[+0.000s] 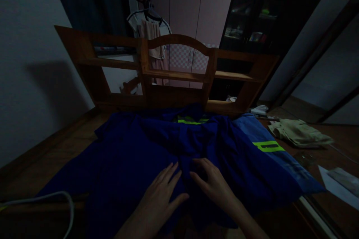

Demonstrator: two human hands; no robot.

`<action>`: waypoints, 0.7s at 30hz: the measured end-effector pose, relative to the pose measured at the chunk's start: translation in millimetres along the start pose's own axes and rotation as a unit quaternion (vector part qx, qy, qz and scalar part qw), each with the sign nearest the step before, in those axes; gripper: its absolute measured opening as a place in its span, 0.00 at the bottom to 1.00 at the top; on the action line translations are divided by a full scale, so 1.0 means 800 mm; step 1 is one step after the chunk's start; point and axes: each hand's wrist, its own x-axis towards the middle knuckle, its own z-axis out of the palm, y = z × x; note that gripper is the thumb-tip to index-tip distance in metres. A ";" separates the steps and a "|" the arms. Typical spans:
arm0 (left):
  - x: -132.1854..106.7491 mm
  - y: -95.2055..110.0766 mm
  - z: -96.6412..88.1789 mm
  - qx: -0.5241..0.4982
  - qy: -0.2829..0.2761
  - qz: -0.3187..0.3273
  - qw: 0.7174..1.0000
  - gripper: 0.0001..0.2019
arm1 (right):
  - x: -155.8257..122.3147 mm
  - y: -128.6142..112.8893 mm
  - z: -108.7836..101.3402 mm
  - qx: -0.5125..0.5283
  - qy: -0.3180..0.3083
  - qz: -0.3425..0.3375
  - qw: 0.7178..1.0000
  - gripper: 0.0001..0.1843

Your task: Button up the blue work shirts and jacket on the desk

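Note:
A dark blue garment, which looks like a work jacket, lies spread and wrinkled over the wooden surface in front of me. Part of a yellow-green stripe shows at its far edge. My left hand rests palm down on the cloth with its fingers stretched and the thumb apart. Close by on the right, my right hand is at the cloth, fingers bent and thumb held away from them, with nothing visible between. A lighter blue piece with a yellow-green band shows from under the garment's right side.
Behind the garment stands a wooden shelf rack. A folded beige cloth and a white sheet with a flat packet lie at the right. A white cable curves at the lower left. The room is dim.

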 end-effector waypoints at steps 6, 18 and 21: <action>-0.029 -0.001 0.032 0.038 0.011 -0.016 0.999 0.39 | -0.008 0.013 0.017 -0.020 0.024 0.055 0.998 0.18; -0.061 0.013 0.038 0.129 0.028 0.066 0.989 0.39 | -0.004 0.039 -0.017 0.275 0.040 0.205 0.938 0.17; -0.067 0.013 0.034 0.097 0.020 0.088 0.991 0.37 | -0.005 0.044 -0.025 0.406 0.036 0.293 0.865 0.21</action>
